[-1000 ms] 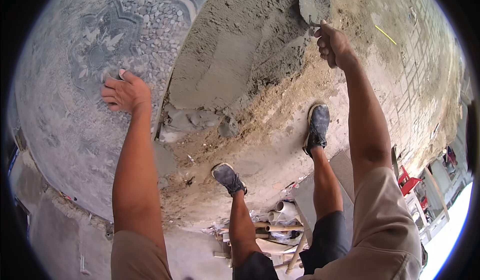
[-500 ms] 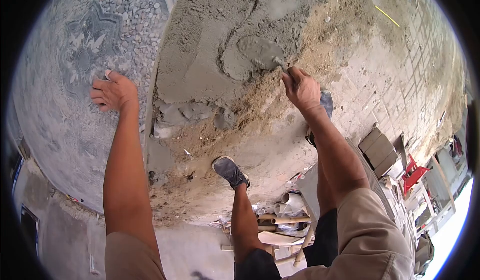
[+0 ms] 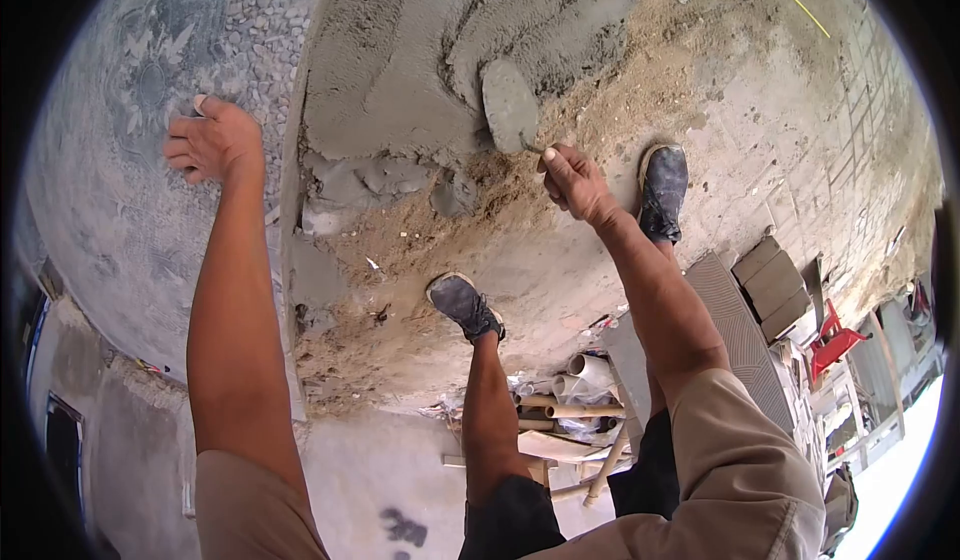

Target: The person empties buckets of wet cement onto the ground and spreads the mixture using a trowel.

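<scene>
The right hand (image 3: pixel 577 185) was at upper centre of the frame, its fingers clamped on the handle of the trowel (image 3: pixel 510 105). The blade extended up and left from the hand, at the lower right edge of the grey mortar (image 3: pixel 390 45); firm contact between the 2 could not be confirmed. The left hand (image 3: pixel 213 140) was at upper left, its fingers curled over the patterned floor (image 3: pixel 90 180); whether they gripped anything could not be told. A narrow edging (image 3: pixel 293 125) separated floor and mortar. A lump (image 3: pixel 455 195) sat just below the mortar, near centre. Sand (image 3: pixel 640 80) bordered the mortar on its right. 2 dark shoes (image 3: pixel 465 305) stood apart, 1 near centre, 1 right of the trowel. A yellow stick (image 3: pixel 806 12) lay at upper right.
</scene>
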`<state>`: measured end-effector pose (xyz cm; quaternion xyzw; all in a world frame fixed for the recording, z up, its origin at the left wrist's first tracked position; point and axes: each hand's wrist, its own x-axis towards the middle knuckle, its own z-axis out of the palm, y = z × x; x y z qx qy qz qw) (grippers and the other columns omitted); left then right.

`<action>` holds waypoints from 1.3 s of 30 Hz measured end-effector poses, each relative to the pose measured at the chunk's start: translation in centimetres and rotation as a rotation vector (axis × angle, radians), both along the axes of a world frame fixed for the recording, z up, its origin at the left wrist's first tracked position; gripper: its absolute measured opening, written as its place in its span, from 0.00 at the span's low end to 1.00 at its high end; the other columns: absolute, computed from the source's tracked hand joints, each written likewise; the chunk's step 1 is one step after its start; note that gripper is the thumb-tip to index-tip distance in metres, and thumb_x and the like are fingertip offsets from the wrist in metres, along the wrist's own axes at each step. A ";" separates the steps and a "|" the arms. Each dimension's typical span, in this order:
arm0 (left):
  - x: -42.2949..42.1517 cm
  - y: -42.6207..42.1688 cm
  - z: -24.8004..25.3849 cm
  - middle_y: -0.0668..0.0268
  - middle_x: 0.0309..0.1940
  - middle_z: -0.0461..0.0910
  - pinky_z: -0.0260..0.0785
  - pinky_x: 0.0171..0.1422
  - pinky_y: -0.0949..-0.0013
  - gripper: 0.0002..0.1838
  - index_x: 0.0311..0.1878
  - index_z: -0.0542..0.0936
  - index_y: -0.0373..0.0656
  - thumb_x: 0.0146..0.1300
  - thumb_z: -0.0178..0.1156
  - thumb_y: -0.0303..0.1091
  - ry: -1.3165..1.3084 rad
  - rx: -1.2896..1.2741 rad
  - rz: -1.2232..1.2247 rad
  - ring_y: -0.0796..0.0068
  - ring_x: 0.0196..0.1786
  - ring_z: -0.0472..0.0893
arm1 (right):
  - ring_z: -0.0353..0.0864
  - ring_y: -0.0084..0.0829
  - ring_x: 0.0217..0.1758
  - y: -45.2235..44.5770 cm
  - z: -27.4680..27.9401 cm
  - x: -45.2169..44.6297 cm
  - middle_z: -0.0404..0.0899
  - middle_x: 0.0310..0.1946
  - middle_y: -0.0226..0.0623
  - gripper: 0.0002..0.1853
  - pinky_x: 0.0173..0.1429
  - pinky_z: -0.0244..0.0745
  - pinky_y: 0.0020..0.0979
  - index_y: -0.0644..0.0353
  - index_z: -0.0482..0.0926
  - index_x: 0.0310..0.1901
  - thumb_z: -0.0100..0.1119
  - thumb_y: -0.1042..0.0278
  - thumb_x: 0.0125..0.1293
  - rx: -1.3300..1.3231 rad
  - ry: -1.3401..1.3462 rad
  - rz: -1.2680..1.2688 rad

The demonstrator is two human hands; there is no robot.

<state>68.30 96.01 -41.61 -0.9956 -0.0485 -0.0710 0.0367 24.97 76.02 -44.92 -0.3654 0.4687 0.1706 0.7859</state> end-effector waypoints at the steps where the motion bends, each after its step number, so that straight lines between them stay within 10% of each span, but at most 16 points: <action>1: 0.1 0.0 0.1 0.49 0.58 0.63 0.53 0.65 0.41 0.33 0.66 0.66 0.36 0.72 0.47 0.57 0.004 -0.017 0.001 0.48 0.64 0.62 | 0.67 0.21 0.21 2.8 -0.5 -0.3 0.67 0.17 0.27 0.22 0.25 0.64 0.31 0.56 0.76 0.35 0.56 0.43 0.76 -0.205 -0.040 0.164; 4: 0.2 0.3 0.2 0.49 0.60 0.63 0.52 0.66 0.41 0.33 0.66 0.66 0.37 0.72 0.47 0.58 0.013 -0.017 -0.029 0.48 0.64 0.61 | 0.82 0.43 0.28 5.2 1.6 1.1 0.79 0.27 0.40 0.20 0.35 0.76 0.43 0.56 0.78 0.35 0.61 0.47 0.73 -1.057 -0.093 0.465; 12: 0.4 0.9 -0.6 0.50 0.63 0.63 0.53 0.67 0.38 0.35 0.68 0.67 0.41 0.73 0.47 0.62 -0.019 -0.001 -0.014 0.48 0.68 0.60 | 0.85 0.55 0.37 -14.7 2.2 9.2 0.85 0.35 0.44 0.20 0.40 0.79 0.52 0.53 0.80 0.37 0.56 0.43 0.73 -1.485 0.260 0.421; 15: 0.6 1.7 -1.3 0.51 0.61 0.64 0.54 0.66 0.38 0.34 0.66 0.68 0.42 0.72 0.47 0.62 -0.040 0.016 -0.031 0.48 0.67 0.61 | 0.84 0.60 0.41 -21.1 2.0 10.5 0.85 0.38 0.56 0.25 0.44 0.78 0.53 0.58 0.79 0.39 0.50 0.40 0.76 -1.274 0.546 0.308; 20: 0.5 0.6 -0.6 0.53 0.60 0.64 0.53 0.65 0.40 0.33 0.68 0.66 0.42 0.73 0.46 0.60 -0.003 0.043 -0.001 0.49 0.64 0.62 | 0.62 0.25 0.19 -27.8 1.3 14.3 0.65 0.21 0.27 0.25 0.24 0.65 0.32 0.56 0.68 0.37 0.35 0.43 0.83 -0.227 0.199 -0.613; 30: 0.3 0.8 -0.4 0.53 0.61 0.62 0.52 0.66 0.43 0.34 0.67 0.66 0.41 0.73 0.44 0.61 0.019 0.040 0.009 0.50 0.66 0.61 | 0.61 0.22 0.13 -23.6 6.6 15.7 0.64 0.16 0.26 0.26 0.18 0.57 0.30 0.55 0.70 0.34 0.47 0.39 0.80 -0.244 0.071 0.188; 32: 0.2 1.1 -0.4 0.53 0.62 0.62 0.52 0.66 0.44 0.34 0.68 0.65 0.41 0.73 0.43 0.61 0.034 0.055 0.013 0.50 0.66 0.61 | 0.70 0.27 0.17 -21.0 5.9 13.9 0.68 0.15 0.29 0.26 0.22 0.67 0.32 0.55 0.72 0.33 0.51 0.37 0.77 -0.322 0.066 0.390; 34: 0.4 1.1 -0.8 0.54 0.62 0.62 0.51 0.66 0.44 0.34 0.69 0.65 0.41 0.73 0.43 0.61 0.037 0.057 0.013 0.51 0.66 0.61 | 0.80 0.38 0.23 -18.7 4.6 11.7 0.74 0.18 0.35 0.24 0.29 0.77 0.38 0.55 0.74 0.34 0.55 0.40 0.75 -1.108 -0.149 0.764; 39: 0.1 0.9 -0.4 0.56 0.68 0.60 0.50 0.70 0.40 0.34 0.74 0.63 0.47 0.75 0.43 0.61 -0.036 0.001 -0.066 0.50 0.70 0.59 | 0.86 0.48 0.34 -22.9 4.0 14.7 0.83 0.31 0.41 0.19 0.38 0.81 0.46 0.54 0.77 0.37 0.56 0.45 0.75 -1.627 -0.193 0.789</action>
